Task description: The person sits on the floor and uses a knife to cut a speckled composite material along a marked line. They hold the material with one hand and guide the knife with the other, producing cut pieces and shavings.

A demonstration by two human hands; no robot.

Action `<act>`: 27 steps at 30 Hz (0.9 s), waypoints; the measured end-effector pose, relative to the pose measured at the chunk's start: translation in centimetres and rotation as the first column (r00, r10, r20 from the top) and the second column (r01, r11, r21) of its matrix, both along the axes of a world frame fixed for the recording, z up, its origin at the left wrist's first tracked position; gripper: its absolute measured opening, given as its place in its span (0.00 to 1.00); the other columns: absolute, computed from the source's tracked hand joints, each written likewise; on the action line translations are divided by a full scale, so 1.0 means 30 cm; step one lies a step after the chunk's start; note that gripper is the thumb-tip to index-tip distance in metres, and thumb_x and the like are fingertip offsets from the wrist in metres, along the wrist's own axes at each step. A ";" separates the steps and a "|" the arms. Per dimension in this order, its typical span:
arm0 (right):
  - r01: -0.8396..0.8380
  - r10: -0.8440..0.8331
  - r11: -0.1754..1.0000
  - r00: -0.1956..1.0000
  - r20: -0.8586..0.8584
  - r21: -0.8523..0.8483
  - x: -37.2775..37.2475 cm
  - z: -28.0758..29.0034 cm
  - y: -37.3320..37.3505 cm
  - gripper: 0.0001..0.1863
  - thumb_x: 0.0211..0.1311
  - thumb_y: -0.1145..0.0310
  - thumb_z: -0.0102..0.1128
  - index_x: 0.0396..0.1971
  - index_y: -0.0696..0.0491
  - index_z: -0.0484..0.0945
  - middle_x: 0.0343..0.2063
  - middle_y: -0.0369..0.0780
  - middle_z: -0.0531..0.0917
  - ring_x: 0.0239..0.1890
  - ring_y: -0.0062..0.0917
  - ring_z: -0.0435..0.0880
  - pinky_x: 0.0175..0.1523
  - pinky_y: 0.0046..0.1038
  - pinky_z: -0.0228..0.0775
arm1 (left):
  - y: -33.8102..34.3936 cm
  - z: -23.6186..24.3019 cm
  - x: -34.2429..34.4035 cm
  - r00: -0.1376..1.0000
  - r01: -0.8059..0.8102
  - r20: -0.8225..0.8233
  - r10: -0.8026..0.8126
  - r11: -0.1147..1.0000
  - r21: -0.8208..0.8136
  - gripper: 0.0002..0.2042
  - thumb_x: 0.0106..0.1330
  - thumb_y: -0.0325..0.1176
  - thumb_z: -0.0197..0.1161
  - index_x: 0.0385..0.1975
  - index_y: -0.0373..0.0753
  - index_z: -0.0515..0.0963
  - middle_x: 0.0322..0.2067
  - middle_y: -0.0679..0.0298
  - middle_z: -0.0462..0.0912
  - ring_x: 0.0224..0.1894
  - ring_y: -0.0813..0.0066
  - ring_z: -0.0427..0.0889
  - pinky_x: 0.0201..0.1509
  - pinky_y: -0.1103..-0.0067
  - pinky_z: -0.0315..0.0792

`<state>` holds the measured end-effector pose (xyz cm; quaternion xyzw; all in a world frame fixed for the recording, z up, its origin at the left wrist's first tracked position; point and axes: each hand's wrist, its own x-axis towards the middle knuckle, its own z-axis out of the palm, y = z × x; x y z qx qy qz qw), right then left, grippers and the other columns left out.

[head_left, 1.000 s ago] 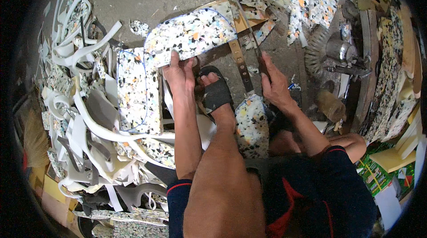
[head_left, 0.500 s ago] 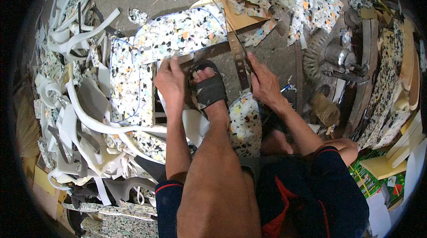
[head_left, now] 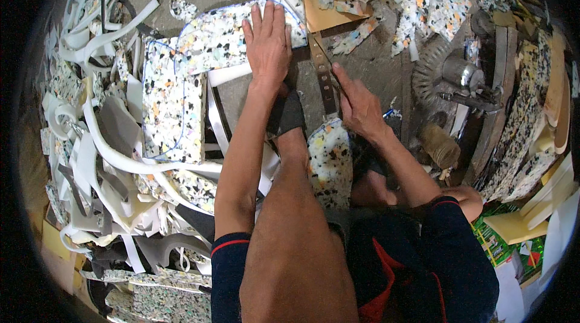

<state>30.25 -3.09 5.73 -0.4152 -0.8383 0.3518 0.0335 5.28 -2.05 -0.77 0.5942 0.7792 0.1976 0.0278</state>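
My left hand [head_left: 269, 48] lies flat, fingers stretched out, on a speckled white foam piece [head_left: 214, 42] with a blue curved line drawn near its edge. My right hand [head_left: 362, 108] is wrapped round the handle of a long thin knife [head_left: 322, 48]. Its blade reaches forward past the foam's right end. Beneath the knife is a brown strip with holes [head_left: 326, 84]. Another marked foam block [head_left: 172, 102] sits at the left, partly under the first piece. A round-ended foam piece [head_left: 329, 163] lies between my legs. My left arm partly covers my sandalled foot [head_left: 287, 114].
White foam offcuts [head_left: 115, 172] are heaped along the left. Speckled scraps [head_left: 417, 6] and a tan sheet [head_left: 332, 12] lie at the far side. A metal machine part with a coiled hose [head_left: 462, 75] and stacked foam slabs [head_left: 519, 123] stand at the right.
My left hand has moved forward and right from the foam's near edge onto its top, and its fingers are now spread flat. My right hand keeps hold of the knife, nearly unmoved.
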 end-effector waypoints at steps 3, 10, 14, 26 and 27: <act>-0.007 0.007 1.000 1.000 0.030 0.001 0.005 -0.017 -0.018 0.43 0.64 0.74 0.56 0.77 0.36 0.52 0.33 0.46 0.75 0.31 0.47 0.80 0.35 0.46 0.76 | 0.009 -0.009 0.009 1.000 -0.010 -0.030 0.010 1.000 -0.005 0.23 0.73 0.37 0.57 0.66 0.39 0.70 0.70 0.56 0.67 0.74 0.47 0.60 0.75 0.49 0.52; 0.026 -0.024 0.999 0.998 0.062 -0.029 -0.017 0.014 -0.031 0.42 0.65 0.74 0.56 0.77 0.35 0.53 0.35 0.46 0.76 0.32 0.45 0.82 0.35 0.46 0.78 | 0.011 -0.015 0.005 0.998 -0.015 -0.064 0.015 1.000 0.010 0.24 0.72 0.37 0.58 0.67 0.41 0.70 0.70 0.58 0.68 0.73 0.47 0.61 0.74 0.48 0.53; 0.003 -0.001 1.000 0.996 0.092 -0.026 -0.007 0.025 -0.018 0.42 0.65 0.73 0.57 0.77 0.35 0.53 0.35 0.46 0.76 0.31 0.44 0.82 0.34 0.46 0.78 | 0.014 -0.016 0.007 0.999 -0.023 -0.046 0.023 1.000 0.006 0.24 0.72 0.37 0.58 0.67 0.41 0.70 0.70 0.59 0.69 0.73 0.47 0.61 0.75 0.48 0.53; -0.030 0.035 0.999 0.984 0.175 -0.029 -0.017 0.027 0.019 0.41 0.67 0.70 0.56 0.77 0.33 0.52 0.33 0.49 0.77 0.29 0.46 0.82 0.34 0.46 0.78 | 0.015 -0.012 0.012 0.997 -0.025 -0.072 0.023 0.999 -0.025 0.24 0.72 0.36 0.57 0.68 0.40 0.69 0.70 0.59 0.68 0.74 0.48 0.61 0.75 0.49 0.53; -0.027 0.032 0.999 0.983 0.182 -0.030 -0.035 0.018 0.029 0.40 0.67 0.70 0.56 0.77 0.33 0.52 0.33 0.49 0.77 0.29 0.47 0.82 0.34 0.47 0.78 | 0.014 -0.012 0.011 0.997 -0.025 -0.070 0.023 0.999 -0.025 0.24 0.72 0.36 0.57 0.68 0.40 0.69 0.70 0.59 0.68 0.74 0.48 0.61 0.75 0.49 0.53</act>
